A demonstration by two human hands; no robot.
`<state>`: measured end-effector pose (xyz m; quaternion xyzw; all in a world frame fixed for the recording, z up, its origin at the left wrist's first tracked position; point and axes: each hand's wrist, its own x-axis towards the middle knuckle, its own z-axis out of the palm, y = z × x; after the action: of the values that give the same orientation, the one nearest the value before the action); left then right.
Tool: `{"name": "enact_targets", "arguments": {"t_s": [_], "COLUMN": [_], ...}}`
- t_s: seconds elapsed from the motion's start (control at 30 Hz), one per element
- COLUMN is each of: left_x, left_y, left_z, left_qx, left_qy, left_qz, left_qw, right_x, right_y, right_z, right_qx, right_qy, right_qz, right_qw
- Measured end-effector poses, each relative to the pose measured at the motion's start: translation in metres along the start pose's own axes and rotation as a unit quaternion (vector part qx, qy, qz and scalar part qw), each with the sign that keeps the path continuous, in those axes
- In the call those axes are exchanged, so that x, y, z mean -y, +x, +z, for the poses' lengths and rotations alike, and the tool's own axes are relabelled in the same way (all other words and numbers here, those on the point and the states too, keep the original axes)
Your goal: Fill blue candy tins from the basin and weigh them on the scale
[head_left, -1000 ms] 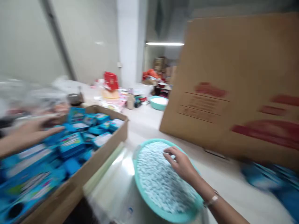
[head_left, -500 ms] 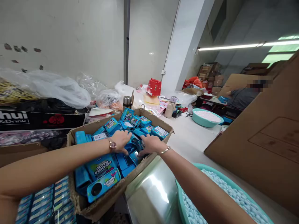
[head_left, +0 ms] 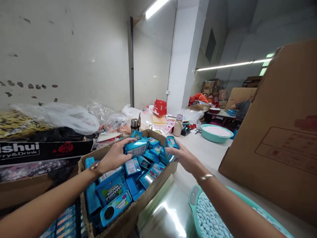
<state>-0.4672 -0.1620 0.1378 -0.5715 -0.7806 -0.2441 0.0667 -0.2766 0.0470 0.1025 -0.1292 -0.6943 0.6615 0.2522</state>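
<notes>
My left hand [head_left: 118, 152] is closed around a blue box [head_left: 136, 148] with a barcode label, held above the pile. A second blue box [head_left: 171, 142] is gripped in my right hand [head_left: 183, 155], over the right edge of the cardboard carton [head_left: 158, 181]. That carton is full of small blue boxes printed "Caramelo Macizo" [head_left: 112, 190]; several have a round dark hole at one end. To the right, under my right forearm, stands a turquoise basin [head_left: 194, 198] of pale blue candies [head_left: 210, 211].
A shiny metal scoop-like sheet [head_left: 163, 211] lies between carton and basin. A tall cardboard panel [head_left: 279, 138] rises on the right. Behind are a steel flask [head_left: 134, 125], a beige bottle [head_left: 177, 127], scissors [head_left: 198, 131] and another turquoise basin [head_left: 215, 137]. A person [head_left: 244, 107] sits far back.
Both hands have come up out of the pile, each now with a blue box. My right hand has moved to the right and up, and the camera view has tilted upward.
</notes>
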Motion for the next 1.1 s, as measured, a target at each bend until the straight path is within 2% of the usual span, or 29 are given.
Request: {"name": "enact_targets", "arguments": {"t_s": [0.03,0.07,0.1,0.17,0.2,0.27,0.33,0.4,0.47,0.5,0.53,0.57,0.63,0.67,0.7,0.77,0.83,0.9,1.0,1.1], "left_x": [-0.011,-0.023,-0.034,-0.056,-0.067,-0.091,-0.121,-0.154,-0.185,-0.199,-0.211,-0.223,-0.243,-0.253,-0.262,-0.280,-0.292,-0.298,-0.297,-0.291], "left_y": [-0.015,-0.031,-0.049,-0.085,-0.101,-0.127,-0.143,-0.152,-0.154,-0.153,-0.152,-0.150,-0.147,-0.147,-0.149,-0.155,-0.165,-0.174,-0.184,-0.188], "left_z": [-0.008,-0.012,-0.010,0.010,0.025,0.062,0.097,0.124,0.143,0.150,0.157,0.163,0.178,0.186,0.195,0.212,0.225,0.232,0.235,0.235], "left_qx": [-0.044,-0.064,-0.055,-0.017,-0.014,-0.041,-0.030,0.025,0.076,0.077,0.052,0.007,-0.106,-0.152,-0.180,-0.178,-0.136,-0.095,-0.062,-0.035], "left_qy": [-0.132,-0.262,-0.380,-0.547,-0.601,-0.670,-0.707,-0.722,-0.716,-0.701,-0.672,-0.626,-0.498,-0.433,-0.381,-0.336,-0.344,-0.369,-0.410,-0.452], "left_qz": [-0.012,-0.036,-0.066,-0.143,-0.155,-0.145,-0.149,-0.164,-0.163,-0.156,-0.144,-0.123,-0.041,0.016,0.078,0.175,0.214,0.211,0.195,0.150], "left_qw": [0.990,0.962,0.921,0.825,0.784,0.727,0.690,0.672,0.674,0.691,0.725,0.770,0.860,0.889,0.903,0.908,0.904,0.900,0.889,0.879], "right_x": [0.008,0.014,0.016,0.015,0.011,0.001,-0.009,-0.017,-0.022,-0.023,-0.024,-0.025,-0.028,-0.031,-0.035,-0.045,-0.057,-0.068,-0.076,-0.076], "right_y": [-0.017,-0.036,-0.055,-0.096,-0.117,-0.159,-0.202,-0.244,-0.282,-0.300,-0.315,-0.328,-0.347,-0.352,-0.355,-0.357,-0.355,-0.354,-0.352,-0.348], "right_z": [-0.009,-0.017,-0.025,-0.036,-0.040,-0.045,-0.046,-0.047,-0.048,-0.048,-0.048,-0.046,-0.040,-0.036,-0.031,-0.020,-0.011,-0.006,-0.002,-0.002], "right_qx": [0.008,0.013,0.011,0.004,-0.001,-0.020,-0.058,-0.111,-0.165,-0.188,-0.209,-0.234,-0.296,-0.327,-0.355,-0.399,-0.424,-0.431,-0.419,-0.465], "right_qy": [0.052,0.091,0.123,0.170,0.189,0.224,0.260,0.291,0.308,0.313,0.318,0.324,0.335,0.342,0.350,0.365,0.371,0.349,0.296,0.253], "right_qz": [0.012,0.021,0.024,0.023,0.021,0.015,0.005,-0.002,0.000,0.002,0.006,0.009,0.015,0.015,0.011,-0.012,-0.047,-0.083,-0.116,-0.106], "right_qw": [0.999,0.996,0.992,0.985,0.982,0.974,0.964,0.950,0.937,0.931,0.925,0.917,0.894,0.881,0.867,0.841,0.825,0.828,0.850,0.842]}}
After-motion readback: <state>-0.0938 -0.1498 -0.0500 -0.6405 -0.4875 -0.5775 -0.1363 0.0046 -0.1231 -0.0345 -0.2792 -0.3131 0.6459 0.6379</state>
